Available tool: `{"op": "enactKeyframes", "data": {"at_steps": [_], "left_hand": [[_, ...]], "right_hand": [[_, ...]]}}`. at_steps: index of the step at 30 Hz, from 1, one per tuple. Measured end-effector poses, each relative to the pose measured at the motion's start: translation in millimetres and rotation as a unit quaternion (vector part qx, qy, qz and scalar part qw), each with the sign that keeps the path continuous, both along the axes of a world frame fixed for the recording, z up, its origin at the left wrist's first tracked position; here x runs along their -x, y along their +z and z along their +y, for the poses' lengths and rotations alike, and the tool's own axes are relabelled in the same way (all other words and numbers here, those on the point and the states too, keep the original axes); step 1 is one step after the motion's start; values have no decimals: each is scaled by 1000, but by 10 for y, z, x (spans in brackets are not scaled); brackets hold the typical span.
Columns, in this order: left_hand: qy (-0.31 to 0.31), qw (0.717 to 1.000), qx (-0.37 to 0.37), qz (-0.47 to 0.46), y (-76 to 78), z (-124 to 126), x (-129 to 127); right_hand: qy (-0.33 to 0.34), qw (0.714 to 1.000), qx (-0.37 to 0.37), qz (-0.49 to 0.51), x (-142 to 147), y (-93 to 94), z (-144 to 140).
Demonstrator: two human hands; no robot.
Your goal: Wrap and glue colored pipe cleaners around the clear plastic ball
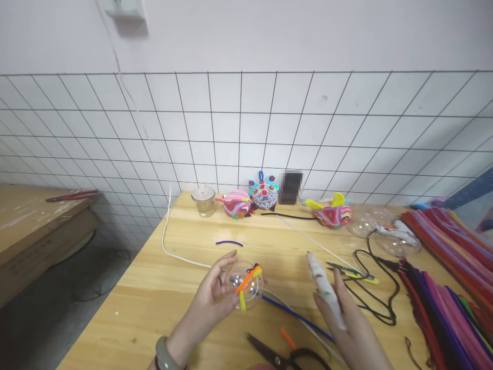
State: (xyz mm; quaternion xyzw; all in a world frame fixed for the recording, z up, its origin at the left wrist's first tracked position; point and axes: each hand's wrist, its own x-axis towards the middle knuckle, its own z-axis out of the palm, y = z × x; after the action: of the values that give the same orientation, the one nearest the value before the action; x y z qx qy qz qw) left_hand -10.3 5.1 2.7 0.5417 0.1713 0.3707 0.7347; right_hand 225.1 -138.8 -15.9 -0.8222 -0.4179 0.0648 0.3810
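My left hand (215, 293) has its fingers curled round a clear plastic ball (234, 277). Orange and yellow pipe cleaner pieces (246, 281) lie across the ball's right side. My right hand (346, 318) grips what looks like a white glue gun (323, 288) with brownish patches, its narrow dark tip pointing up and away, apart from the ball. Between the hands a blue pipe cleaner (295, 312) and a thin white cord run over the table. Black-handled scissors (277, 358) lie open below, by a short orange piece (288, 339).
Along the wall stand a glass cup (204, 201), colourful pipe-cleaner figures (264, 195) and a blurred dark rectangle (291, 186). A purple piece (229, 242) lies ahead. At right are a yellow-green cutter (358, 275), black cord (387, 313), clear balls (370, 222) and pipe cleaner bundles (442, 308).
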Motion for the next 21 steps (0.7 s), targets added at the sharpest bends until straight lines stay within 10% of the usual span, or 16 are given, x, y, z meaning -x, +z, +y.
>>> {"op": "enactKeyframes", "data": {"at_steps": [9, 21], "left_hand": [[10, 1000, 1, -3, 41, -32, -15], [5, 1000, 25, 1, -6, -54, -29]], "right_hand": [[67, 946, 38, -314, -186, -460, 160], [86, 911, 51, -399, -141, -366, 153]]}}
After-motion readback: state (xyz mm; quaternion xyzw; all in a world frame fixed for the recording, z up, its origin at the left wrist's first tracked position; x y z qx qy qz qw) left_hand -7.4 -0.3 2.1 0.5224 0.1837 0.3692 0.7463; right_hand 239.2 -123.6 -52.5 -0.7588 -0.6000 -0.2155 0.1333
